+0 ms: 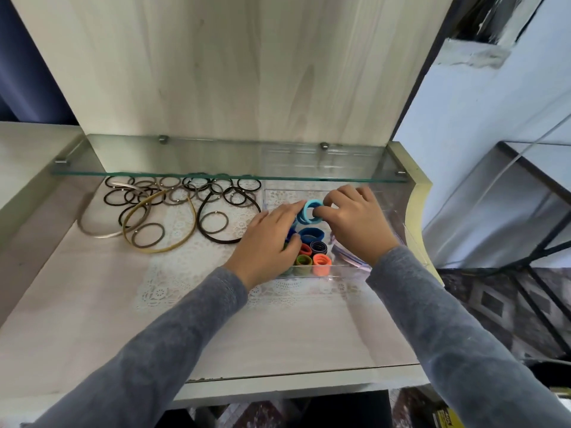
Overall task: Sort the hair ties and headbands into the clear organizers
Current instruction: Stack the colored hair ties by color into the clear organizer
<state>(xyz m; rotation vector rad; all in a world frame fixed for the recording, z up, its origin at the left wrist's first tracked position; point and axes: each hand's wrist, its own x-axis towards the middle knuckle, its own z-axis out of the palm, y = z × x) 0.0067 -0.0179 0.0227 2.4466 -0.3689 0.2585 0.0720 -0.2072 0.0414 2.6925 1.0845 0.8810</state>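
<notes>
Our right hand (355,217) is curled, with thumb and forefinger pinching the light blue hair ties (310,209), which stand on edge just above the clear organizer (309,268). Our left hand (272,239) lies just beside them. Its index finger reaches straight out to touch their left side, while its lower fingers bend down among the ties in the tray. We cannot tell whether those fingers grip anything.

Between the two hands, inside the organizer, we see a dark blue tie (310,234). Nearer the front wall are a red tie (305,250), a navy tie (319,247), an olive tie (303,261) and an orange tie (322,260), all packed close together. To the right, under our right wrist, pale lilac headbands (350,257) lie in the organizer's neighbouring section.

Well to the left, loose brown and black ties (185,193) lie scattered on the lace mat (173,273). Three open headbands lie among them: a dark brown headband (216,240) nearest our left hand, then a gold headband (163,250), then a silver headband (99,235). A glass shelf (216,176) runs across above the far edge of the pile and the organizer. Everything rests on a pale wooden table (92,304), and grey sleeves cover both our arms.
</notes>
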